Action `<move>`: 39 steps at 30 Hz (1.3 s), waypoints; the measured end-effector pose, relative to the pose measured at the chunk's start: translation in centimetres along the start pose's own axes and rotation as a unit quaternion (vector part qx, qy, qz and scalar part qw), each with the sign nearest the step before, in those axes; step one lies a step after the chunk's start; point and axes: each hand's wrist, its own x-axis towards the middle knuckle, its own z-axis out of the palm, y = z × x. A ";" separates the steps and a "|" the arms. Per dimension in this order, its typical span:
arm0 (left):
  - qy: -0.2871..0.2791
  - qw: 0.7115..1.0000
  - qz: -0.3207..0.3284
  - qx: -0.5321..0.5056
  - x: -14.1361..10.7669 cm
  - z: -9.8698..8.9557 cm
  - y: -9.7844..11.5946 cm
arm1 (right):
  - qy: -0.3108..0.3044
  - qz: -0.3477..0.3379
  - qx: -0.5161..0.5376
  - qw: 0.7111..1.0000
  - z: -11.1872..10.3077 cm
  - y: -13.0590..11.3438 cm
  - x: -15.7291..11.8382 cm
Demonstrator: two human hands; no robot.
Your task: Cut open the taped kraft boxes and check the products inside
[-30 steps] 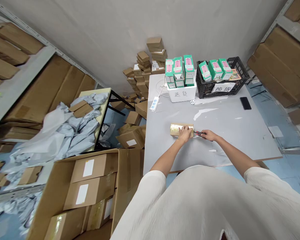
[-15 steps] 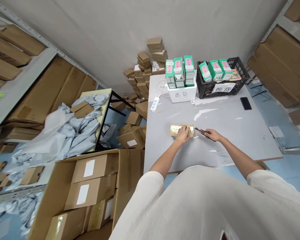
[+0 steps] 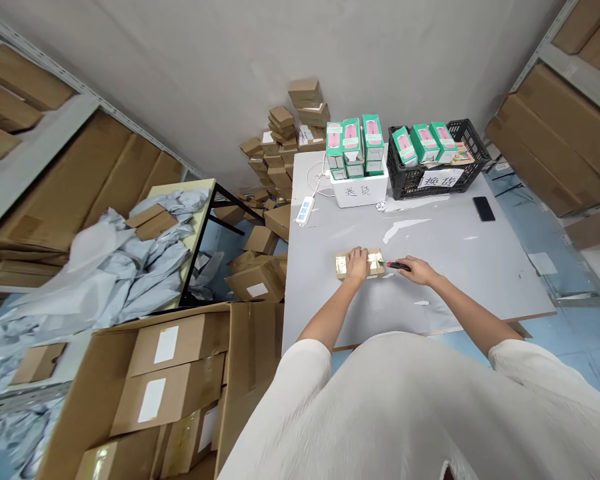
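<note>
A small cardboard box [image 3: 341, 265] with shiny tape over its top lies on the grey table [image 3: 320, 300]. My left hand [image 3: 357, 264] rests on the middle of that box, fingers over its top and pressing it down. In my right hand [image 3: 416, 271] is a black and red utility knife [image 3: 399, 266], gripped by the handle. Its tip meets the right end of the box, by the tape; how deep the blade sits is too small to tell.
Behind are a white bin [image 3: 360, 191] and a black crate [image 3: 400, 180] with green-and-pink boxes, a power strip [image 3: 305, 211] and a phone [image 3: 483, 209]. A large carton [image 3: 253, 360] of parcels stands left of the table; shelves flank both sides.
The knife has come up against the right end of the box, its tip now at the tape. My left hand sits a little more toward the box's middle. The whole view has shifted slightly.
</note>
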 end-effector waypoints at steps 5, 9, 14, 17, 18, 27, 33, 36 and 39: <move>-0.027 1.000 0.010 0.007 0.9 0.6 -0.3 | -0.022 -0.009 -0.082 0.996 0.2 -0.3 0.9; -0.036 0.999 0.011 0.007 1.3 1.0 -0.3 | -0.013 0.004 -0.095 0.995 0.6 -0.1 1.3; -0.017 1.000 0.026 0.002 1.2 2.1 -0.5 | -0.011 0.016 -0.078 0.997 0.8 0.2 1.6; -0.006 1.000 0.027 -0.001 0.9 2.9 -0.5 | -0.003 0.021 -0.078 0.997 1.2 -0.1 1.7; -0.002 1.000 0.027 -0.001 0.8 3.2 -0.5 | 0.001 0.023 -0.078 0.997 1.3 -0.2 1.7; 0.013 1.000 0.029 -0.001 0.6 4.0 -0.9 | 0.045 0.047 -0.075 0.995 2.4 -0.2 1.4; 0.006 1.000 0.026 -0.001 0.2 3.7 -0.8 | 0.094 0.089 -0.051 0.990 0.0 3.1 1.8; -0.003 1.000 0.013 -0.008 0.1 3.4 -0.5 | 0.092 0.090 -0.032 0.991 -0.5 3.6 2.2; -0.010 1.000 0.005 -0.023 -0.1 3.0 -0.3 | 0.097 0.118 -0.001 0.988 0.3 3.4 2.3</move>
